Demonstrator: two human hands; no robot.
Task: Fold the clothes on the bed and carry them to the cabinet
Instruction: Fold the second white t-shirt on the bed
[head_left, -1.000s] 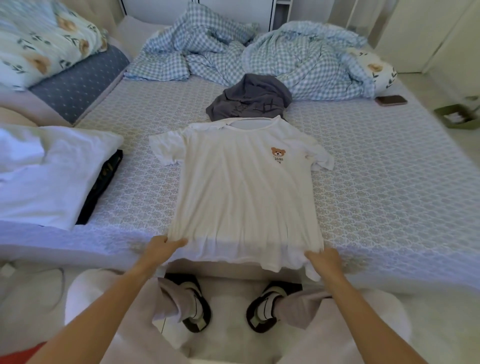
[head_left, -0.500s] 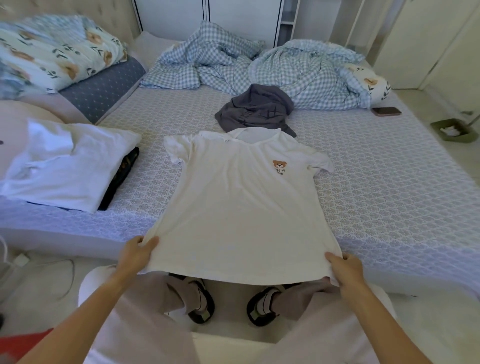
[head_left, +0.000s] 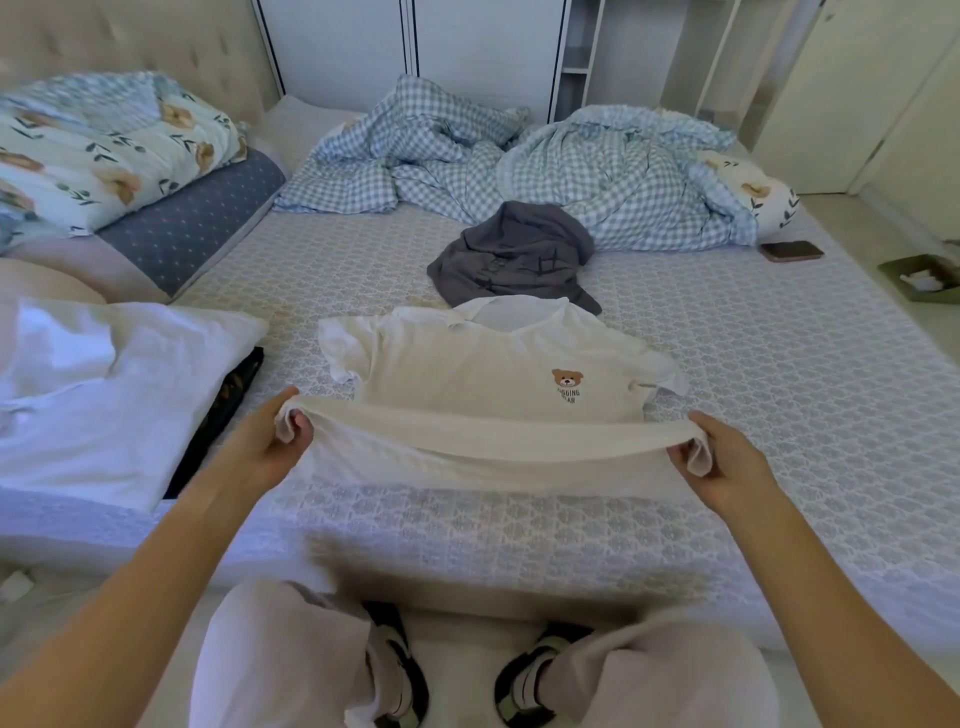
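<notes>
1. Hands first: left hand (head_left: 262, 448) pinches the hem corner of the white T-shirt (head_left: 498, 395), right hand (head_left: 727, 462) grips the opposite corner, hem stretched taut between them and lifted off the bed (head_left: 779, 389).
2. Shirt lies mid-bed, bear print up, long axis running 6 to 12 o'clock, collar pointing to 12.
3. Touching the collar at 12: a crumpled grey garment (head_left: 514, 257).
4. Beyond that, a rumpled checked duvet (head_left: 519, 166); a phone (head_left: 790, 251) at 2 o'clock.
5. At 9 o'clock, folded white clothing (head_left: 104, 395) on something dark (head_left: 218, 415).
</notes>
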